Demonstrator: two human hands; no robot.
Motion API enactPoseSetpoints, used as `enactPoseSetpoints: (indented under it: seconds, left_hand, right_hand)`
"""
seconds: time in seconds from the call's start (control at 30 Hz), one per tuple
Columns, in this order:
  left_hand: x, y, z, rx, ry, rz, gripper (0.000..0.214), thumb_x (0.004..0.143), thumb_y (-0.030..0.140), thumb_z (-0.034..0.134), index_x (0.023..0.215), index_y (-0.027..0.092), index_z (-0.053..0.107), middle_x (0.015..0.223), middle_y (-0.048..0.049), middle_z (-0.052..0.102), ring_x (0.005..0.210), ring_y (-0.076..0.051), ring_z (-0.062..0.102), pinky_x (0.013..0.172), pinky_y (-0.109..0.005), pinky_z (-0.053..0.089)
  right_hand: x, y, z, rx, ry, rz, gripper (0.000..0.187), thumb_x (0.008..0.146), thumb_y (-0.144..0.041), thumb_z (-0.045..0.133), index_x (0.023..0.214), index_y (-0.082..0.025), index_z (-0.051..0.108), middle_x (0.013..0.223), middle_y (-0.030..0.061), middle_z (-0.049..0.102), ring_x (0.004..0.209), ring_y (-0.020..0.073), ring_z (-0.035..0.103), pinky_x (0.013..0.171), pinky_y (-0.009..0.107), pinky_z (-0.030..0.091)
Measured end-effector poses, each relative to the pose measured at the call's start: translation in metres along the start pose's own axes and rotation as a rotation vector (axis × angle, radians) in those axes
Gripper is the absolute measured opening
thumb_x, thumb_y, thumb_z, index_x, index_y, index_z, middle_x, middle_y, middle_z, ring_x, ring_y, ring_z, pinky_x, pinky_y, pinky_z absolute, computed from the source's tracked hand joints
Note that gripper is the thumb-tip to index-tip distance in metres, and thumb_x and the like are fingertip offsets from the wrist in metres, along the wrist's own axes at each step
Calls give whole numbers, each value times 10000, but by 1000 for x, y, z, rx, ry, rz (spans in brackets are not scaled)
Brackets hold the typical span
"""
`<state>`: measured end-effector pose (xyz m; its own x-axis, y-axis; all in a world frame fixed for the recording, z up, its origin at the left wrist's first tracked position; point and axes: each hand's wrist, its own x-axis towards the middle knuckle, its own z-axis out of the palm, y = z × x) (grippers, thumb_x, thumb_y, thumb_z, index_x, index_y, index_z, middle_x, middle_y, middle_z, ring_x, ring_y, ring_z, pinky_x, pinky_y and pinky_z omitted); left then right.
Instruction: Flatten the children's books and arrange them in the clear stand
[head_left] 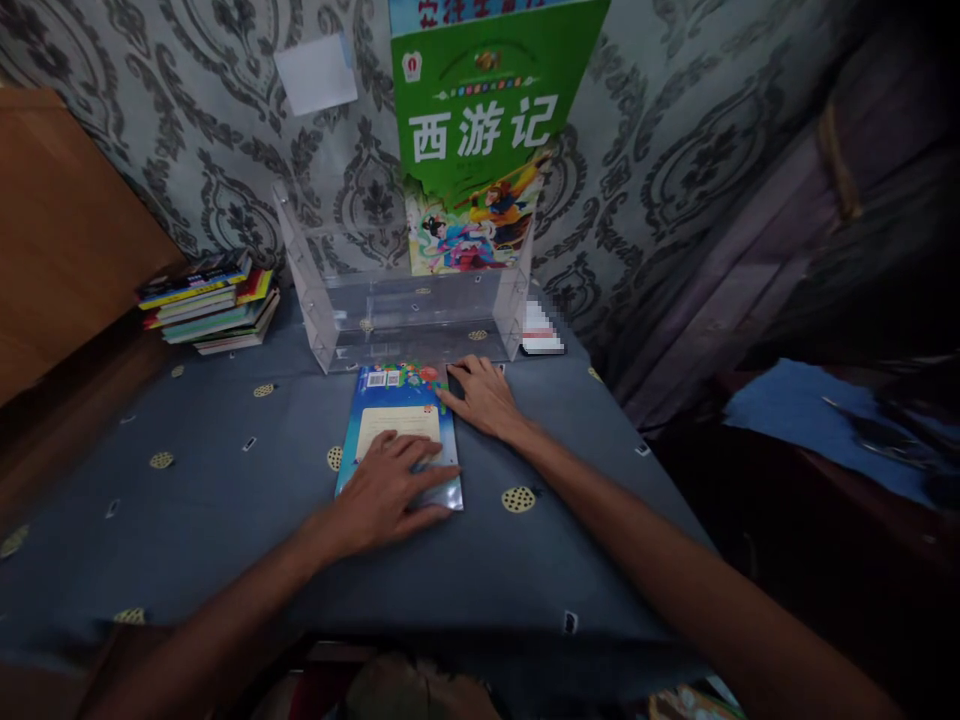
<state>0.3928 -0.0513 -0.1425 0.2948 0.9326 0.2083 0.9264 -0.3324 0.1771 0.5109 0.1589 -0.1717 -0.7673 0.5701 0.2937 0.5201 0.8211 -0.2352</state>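
Note:
A blue book [405,395] lies flat on the cloth-covered table, its barcode side up and a pale text panel in its middle. Across its lower half rests my left hand [386,485], palm down with the fingers spread. My right hand [484,398] is at the book's upper right edge, fingers stretched out, the thumb touching the border. Just behind the book stands a clear acrylic rack [420,315]. A green book [480,130] with white Chinese characters and cartoon figures stands upright at the rack's right part, with another blue cover partly visible above it.
A stack of books [217,300] sits at the table's back left, near a brown wooden panel [67,220]. Right of the rack lies a small white item [541,330], partly blurred out. Patterned wallpaper backs the table [247,500]. A blue cloth [810,420] lies off to the right.

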Motion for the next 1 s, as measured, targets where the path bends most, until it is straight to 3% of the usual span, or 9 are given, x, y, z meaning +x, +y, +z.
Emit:
enactPoseSetpoints:
  seconds: [0.1,0.2,0.3,0.5,0.73,1.0]
  left_hand:
    - [14,-34,-8,-84,46,-79,422,1043,427,425,1374,231,597,1324,-127,634,1229,-253,589,1038,-462,486]
    - [35,-73,-8,-5,84,-199,402,1010,403,466,1295,178,640,1262,-140,652,1181,-275,599,1035,-468,476]
    - [62,-96,-1,60,50,-238,415,1001,391,475,1322,172,620,1295,-138,630,1201,-288,567,1053,-478,439]
    - [100,-88,8,148,-1,-193,414,1022,343,397,1299,140,628,1270,-161,612,1177,-319,533,999,-477,418]
    - [102,-86,10,161,9,-232,428,1040,371,358,1350,200,598,1314,-150,581,1220,-334,505,1018,-512,397]
    - [101,-85,12,163,16,-251,438,1047,369,339,1374,210,583,1327,-136,573,1224,-319,507,1026,-499,400]
  right_hand:
    - [0,0,-1,-1,-19,-4,497,990,-520,487,1291,-168,665,1279,161,623,1160,338,534,962,480,454]
    - [1,-1,0,9,-32,17,534,994,-519,465,1312,-130,645,1294,183,612,1181,358,520,987,505,442]
    - [1,-1,1,43,-19,28,599,996,-547,435,1401,-127,566,1321,192,599,1192,377,504,986,531,433]
    - [-1,1,-2,92,-27,32,605,994,-465,470,1488,-116,452,1369,181,579,1229,353,491,1021,488,409]
    - [-1,3,-3,111,-22,-18,458,1003,-423,479,1376,-175,574,1318,143,602,1210,336,483,1014,478,393]
    - [-1,3,-3,132,-29,-34,461,1014,-422,455,1392,-195,589,1320,134,596,1218,342,473,1007,490,393]
